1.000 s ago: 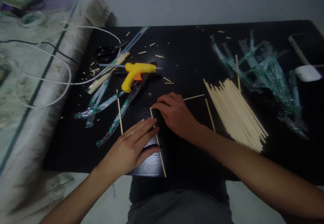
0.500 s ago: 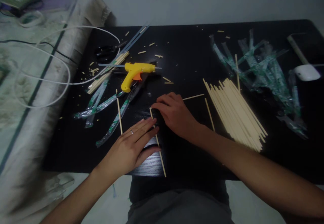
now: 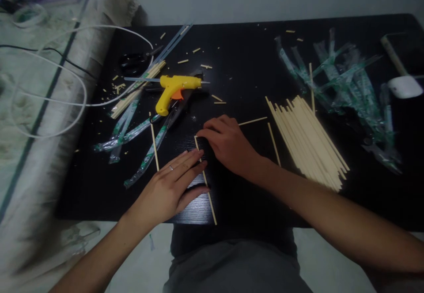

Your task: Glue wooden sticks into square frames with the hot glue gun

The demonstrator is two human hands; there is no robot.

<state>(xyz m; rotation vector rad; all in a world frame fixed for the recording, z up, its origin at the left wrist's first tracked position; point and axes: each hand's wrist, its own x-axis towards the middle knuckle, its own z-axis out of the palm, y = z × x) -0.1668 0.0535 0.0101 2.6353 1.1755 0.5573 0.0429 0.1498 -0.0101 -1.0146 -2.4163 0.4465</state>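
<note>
My left hand lies flat, fingers stretched out, pressing on a thin wooden stick that runs toward the table's front edge. My right hand rests just beyond it with fingers curled down on the stick's far end and on a second stick that points right. A ring shows on my left hand. What lies under my right palm is hidden.
A yellow glue gun lies behind the hands on the black table, among green-printed plastic wrappers. A pile of sticks sits right, more wrappers beyond it. Black scissors, white cables and a white object lie around.
The view has shifted slightly, so everything sits a little higher in the frame. Both hands stay pressed on the sticks in the same pose.
</note>
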